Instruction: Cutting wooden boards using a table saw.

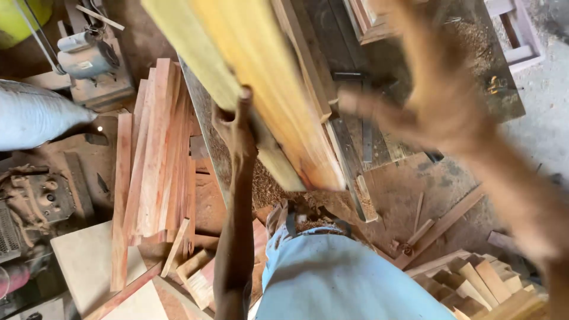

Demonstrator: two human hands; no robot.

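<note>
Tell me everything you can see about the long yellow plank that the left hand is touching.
The plank is a long, flat board of pale yellow wood, with an orange tint along one side. It looks blurred and fills the upper middle of the view, running slantwise from the top edge down to a squared end above the sawdust-covered bench. The left hand has its grip on the lower edge. The right hand, blurred, is raised beside it; whether it touches the plank cannot be told.

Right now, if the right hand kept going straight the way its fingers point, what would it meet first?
Probably the yellow plank that the left hand grips; the blurred right hand reaches toward it, though depth is unclear.
</note>
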